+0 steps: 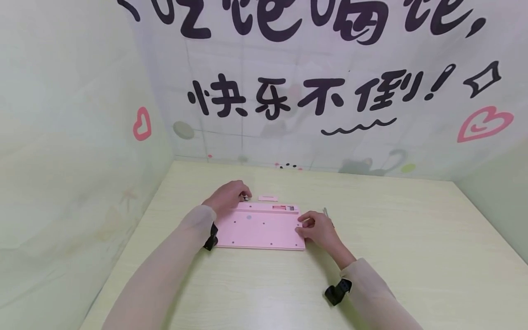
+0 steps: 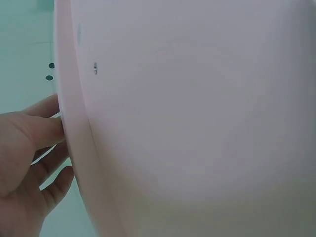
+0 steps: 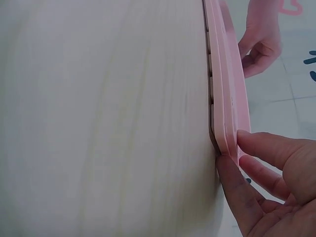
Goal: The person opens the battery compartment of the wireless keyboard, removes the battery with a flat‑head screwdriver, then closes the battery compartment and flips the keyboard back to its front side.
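Note:
A pink keyboard (image 1: 260, 229) lies face down on the table, its back dotted with small screws. The battery compartment (image 1: 279, 207) near its far edge has no cover on. My right hand (image 1: 317, 228) pinches the keyboard's right end, thumb (image 3: 259, 143) on the back and a finger under the key side. Beyond the far left edge, my left hand (image 1: 231, 195) has its fingers curled round a small dark and silver thing (image 1: 246, 198), too small to name. In the left wrist view, the fingertips are partly hidden behind the keyboard's raised edge.
A small pink cover piece (image 1: 268, 198) lies on the table just past the keyboard's far edge. Behind the right hand, a thin silvery thing (image 1: 326, 211) pokes out. A printed cloth wall (image 1: 264, 137) bounds the back of the table (image 1: 412, 247).

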The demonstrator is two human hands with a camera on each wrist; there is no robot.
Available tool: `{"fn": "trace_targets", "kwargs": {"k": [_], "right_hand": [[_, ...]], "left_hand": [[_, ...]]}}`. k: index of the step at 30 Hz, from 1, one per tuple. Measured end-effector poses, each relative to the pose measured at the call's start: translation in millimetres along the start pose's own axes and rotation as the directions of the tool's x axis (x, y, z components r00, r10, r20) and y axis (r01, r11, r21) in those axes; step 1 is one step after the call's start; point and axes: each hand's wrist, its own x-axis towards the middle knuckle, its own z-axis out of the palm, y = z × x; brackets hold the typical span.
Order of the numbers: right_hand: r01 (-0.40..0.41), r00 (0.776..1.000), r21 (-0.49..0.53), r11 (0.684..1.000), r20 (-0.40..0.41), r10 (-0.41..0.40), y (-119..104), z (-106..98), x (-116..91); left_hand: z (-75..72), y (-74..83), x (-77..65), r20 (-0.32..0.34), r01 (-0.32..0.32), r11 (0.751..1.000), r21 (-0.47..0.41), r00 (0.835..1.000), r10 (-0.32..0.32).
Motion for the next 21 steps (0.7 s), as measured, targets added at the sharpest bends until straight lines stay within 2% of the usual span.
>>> {"fn": "trace_targets", "kwargs": {"k": [4,10,14,21], "right_hand": [[-0.004,1.0,0.002,1.0,0.004,0.004,-1.3,0.0,-0.5],[-0.001,1.0,0.002,1.0,0.007,0.001,-2.2,0.6,-1.2],[0.002,1.0,0.0,1.0,0.007,-0.002,-1.9,0.8,-1.8],[-0.002,1.0,0.001,1.0,0.008,0.002,-1.1,-0.7,-3.1]], "left_hand": [[-2.2,3.1,-5.2,0.004,0.014,1.0,-0.015,1.0,-0.014],[-4.7,4.9,-11.4,0.006,-0.012,1.0,-0.006,1.0,0.012],[-5.8,8.1,-17.4,0.004,-0.001,1.0,0.008,1.0,0.001],[-1.5,10.0,-27.1,-0.016,-0.025,1.0,0.02,1.0,0.025]]}}
